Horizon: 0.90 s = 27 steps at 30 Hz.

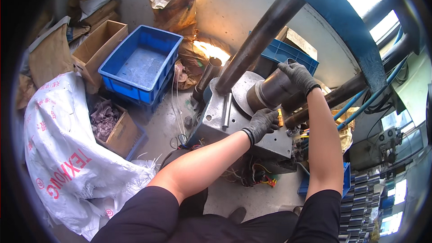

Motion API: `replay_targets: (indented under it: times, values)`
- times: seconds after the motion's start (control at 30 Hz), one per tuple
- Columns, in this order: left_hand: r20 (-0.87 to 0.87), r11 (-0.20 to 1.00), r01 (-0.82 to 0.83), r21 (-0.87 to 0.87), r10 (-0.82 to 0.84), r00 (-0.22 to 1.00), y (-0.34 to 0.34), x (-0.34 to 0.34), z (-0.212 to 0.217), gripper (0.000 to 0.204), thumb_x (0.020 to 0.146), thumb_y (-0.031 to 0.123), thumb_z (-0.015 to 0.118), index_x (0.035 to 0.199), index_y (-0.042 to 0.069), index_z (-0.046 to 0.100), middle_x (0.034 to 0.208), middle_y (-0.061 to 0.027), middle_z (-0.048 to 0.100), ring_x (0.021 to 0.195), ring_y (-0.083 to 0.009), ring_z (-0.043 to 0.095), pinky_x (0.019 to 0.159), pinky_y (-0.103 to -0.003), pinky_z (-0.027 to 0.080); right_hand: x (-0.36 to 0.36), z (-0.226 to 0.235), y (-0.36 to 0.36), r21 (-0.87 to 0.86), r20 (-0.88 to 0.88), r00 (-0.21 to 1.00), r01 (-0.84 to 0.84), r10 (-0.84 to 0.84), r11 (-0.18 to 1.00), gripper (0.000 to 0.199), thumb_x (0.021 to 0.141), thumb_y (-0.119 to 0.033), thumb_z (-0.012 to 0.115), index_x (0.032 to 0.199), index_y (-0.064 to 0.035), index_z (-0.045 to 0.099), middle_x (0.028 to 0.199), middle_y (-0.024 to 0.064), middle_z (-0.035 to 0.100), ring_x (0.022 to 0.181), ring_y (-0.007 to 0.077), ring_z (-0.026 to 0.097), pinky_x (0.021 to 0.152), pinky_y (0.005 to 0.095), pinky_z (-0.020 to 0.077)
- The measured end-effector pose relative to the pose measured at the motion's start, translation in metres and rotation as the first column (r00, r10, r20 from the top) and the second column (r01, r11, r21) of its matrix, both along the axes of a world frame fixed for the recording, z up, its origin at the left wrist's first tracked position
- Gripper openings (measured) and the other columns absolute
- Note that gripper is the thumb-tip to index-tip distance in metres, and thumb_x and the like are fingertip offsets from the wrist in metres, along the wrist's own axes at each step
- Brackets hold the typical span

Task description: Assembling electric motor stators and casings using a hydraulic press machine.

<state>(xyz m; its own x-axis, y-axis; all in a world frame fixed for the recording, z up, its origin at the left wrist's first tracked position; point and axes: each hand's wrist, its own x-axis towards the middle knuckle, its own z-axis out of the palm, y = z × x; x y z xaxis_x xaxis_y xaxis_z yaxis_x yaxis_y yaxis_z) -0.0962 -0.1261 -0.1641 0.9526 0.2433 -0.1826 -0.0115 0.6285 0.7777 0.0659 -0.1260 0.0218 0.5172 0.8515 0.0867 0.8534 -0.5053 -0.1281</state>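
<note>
A dark metal cylinder (273, 89) with a paler band round its lower end stands on the round plate (245, 91) of a press. My right hand (299, 77), in a grey glove, is closed over the cylinder's upper rim. Close against the cylinder's lower end is my left hand (261, 126), also gloved, with its fingers curled in. What those fingers hold, if anything, is hidden. A short metal rod (227, 111) lies on the grey press block (216, 123), left of the plate.
Thick steel columns (261, 40) rise beside the plate to a blue press head (333, 6). Blue crates (150, 83), an open wooden box (101, 47) and a white woven sack (76, 153) lie to the left. Loose wires (258, 177) hang below the block. Metal parts (362, 202) are stacked at lower right.
</note>
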Motion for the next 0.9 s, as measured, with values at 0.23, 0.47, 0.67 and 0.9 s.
replay_targets:
  times: [0.23,0.47,0.67,0.9]
  values:
    - [-0.002,0.952,0.074,0.296,-0.077,0.997,0.002,-0.031,0.017,0.041,0.104,0.035,0.066,0.129,0.002,0.064,0.106,-0.0083,0.073,0.088,-0.0169,0.072,0.079,-0.035,0.06,-0.024,0.013,0.005,-0.198,0.307,0.95,0.114,-0.048,0.974,0.06,0.097,-0.051,0.069,0.132,-0.0023,0.068,0.114,0.0251,0.075,0.109,0.0409,0.072,0.098,0.0464,0.0568]
    - [0.035,0.927,0.083,0.366,-0.103,0.994,0.0,-0.053,0.021,0.037,0.103,0.032,0.067,0.124,0.002,0.066,0.099,-0.0052,0.071,0.086,-0.014,0.07,0.075,-0.032,0.058,-0.056,0.024,-0.029,-0.349,0.485,0.854,-0.009,0.189,0.937,0.049,0.09,-0.028,0.08,0.128,-0.0006,0.067,0.115,0.0227,0.075,0.111,0.0388,0.073,0.099,0.0445,0.0572]
    - [0.05,0.909,0.101,0.404,-0.132,0.99,-0.011,-0.058,0.024,0.036,0.102,0.032,0.067,0.122,0.002,0.068,0.098,-0.0057,0.071,0.087,-0.0143,0.07,0.077,-0.033,0.057,-0.019,0.009,-0.065,0.118,-0.053,0.991,-0.114,0.121,0.986,0.035,0.091,-0.003,0.077,0.124,0.0011,0.067,0.109,0.0159,0.074,0.101,0.0253,0.072,0.092,0.0386,0.0576]
    - [0.054,0.868,0.147,0.475,-0.195,0.979,-0.023,-0.066,0.037,0.038,0.102,0.03,0.068,0.125,0.0,0.066,0.101,-0.008,0.072,0.092,-0.017,0.072,0.083,-0.036,0.06,0.012,-0.033,-0.08,0.311,0.251,0.951,-0.257,0.181,0.915,0.025,0.1,-0.013,0.075,0.119,0.002,0.071,0.105,0.0131,0.075,0.095,0.0211,0.071,0.087,0.035,0.0569]
